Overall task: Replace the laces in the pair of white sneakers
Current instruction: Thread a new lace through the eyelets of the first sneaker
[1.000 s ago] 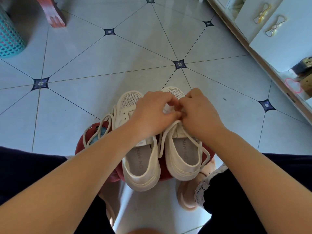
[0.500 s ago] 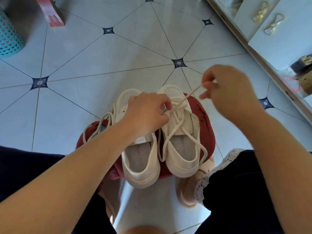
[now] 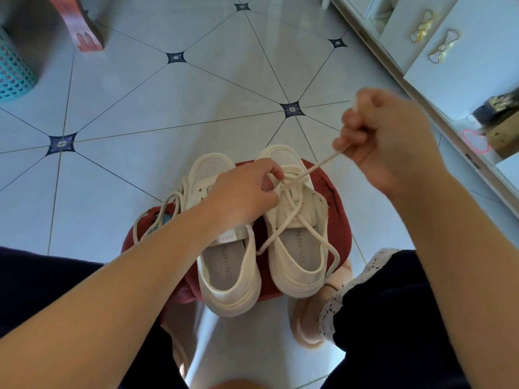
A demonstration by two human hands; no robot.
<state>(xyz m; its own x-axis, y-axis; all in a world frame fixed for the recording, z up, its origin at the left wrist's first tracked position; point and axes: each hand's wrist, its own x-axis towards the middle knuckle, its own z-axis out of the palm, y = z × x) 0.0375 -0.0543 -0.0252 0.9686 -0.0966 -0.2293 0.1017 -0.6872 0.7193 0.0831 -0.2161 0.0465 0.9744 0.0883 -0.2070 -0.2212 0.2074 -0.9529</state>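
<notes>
Lace (image 3: 317, 165): soft, limp, light; grip near tip. Right hand (image 3: 387, 141) pinches strand, holding it taut far-right. Left hand (image 3: 244, 192) pinches crossing on right sneaker (image 3: 295, 262), steadying shoe.

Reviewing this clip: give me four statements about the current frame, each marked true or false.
1. The right hand pulls a lace taut, away from the right sneaker. True.
2. Both sneakers stand directly on the tiles. False: they stand on a red stool.
3. The left hand pinches at the right sneaker's lacing. True.
4. The teal basket stands beside the cabinet. False: the basket is at the far left, the cabinet at the right.
</notes>
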